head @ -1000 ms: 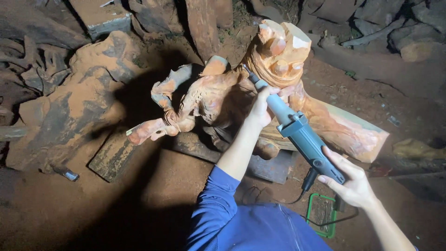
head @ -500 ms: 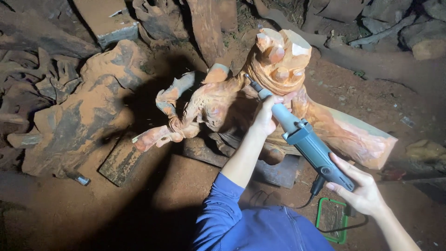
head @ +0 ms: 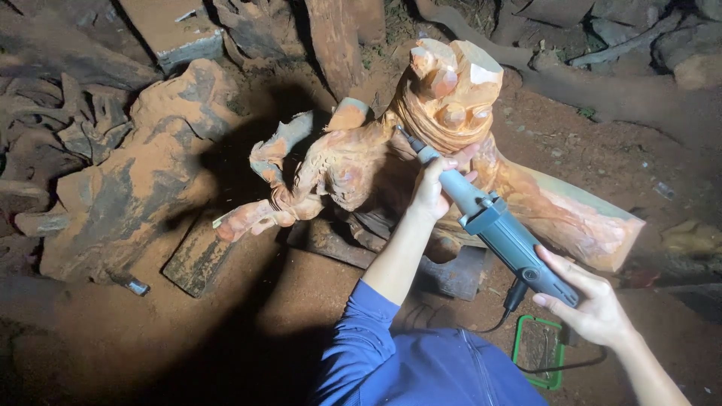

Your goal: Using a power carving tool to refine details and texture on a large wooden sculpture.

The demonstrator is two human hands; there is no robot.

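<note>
While the right hand (head: 594,304) keeps its fingers curled round the rear of the blue-grey die grinder (head: 496,225), the left hand (head: 436,184) still wraps the nose, its bit unmoved against the reddish wood carving (head: 444,98) on the dirt floor.

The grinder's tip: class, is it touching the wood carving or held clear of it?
Touching. The grinder, held by the left hand and right hand, has its tip against the wood carving, just below the knobbly top.

Harsh head-on light — dark edges, deep shadows, perhaps slight blur.
</note>
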